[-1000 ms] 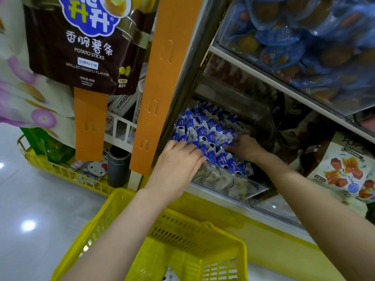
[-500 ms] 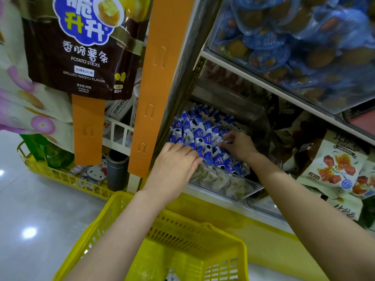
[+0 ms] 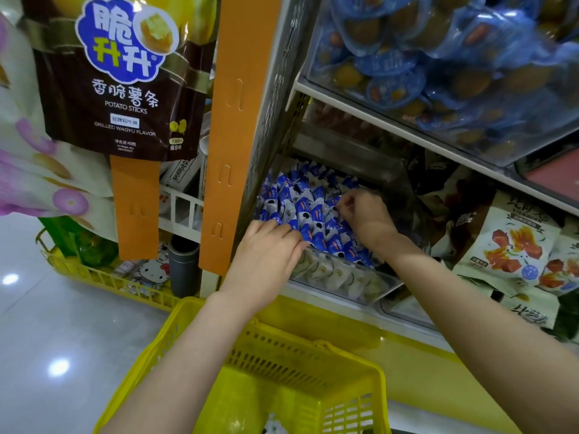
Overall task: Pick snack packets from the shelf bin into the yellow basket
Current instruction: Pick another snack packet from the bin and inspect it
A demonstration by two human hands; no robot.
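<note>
Now the blue-and-white snack packets lie heaped in the clear shelf bin on the lower shelf. Since half a second ago my right hand has crept further back over the pile. Its fingers have curled down among the packets, but I cannot tell whether they have caught one. My left hand has stayed at the bin's near left corner, fingers fairly straight and pressed on the packets, gripping nothing. The yellow basket sits below both forearms, just in front of the yellow shelf base. Left of the shelf hang an orange strip and a brown potato sticks bag. The glossy pale floor carries lamp reflections.
</note>
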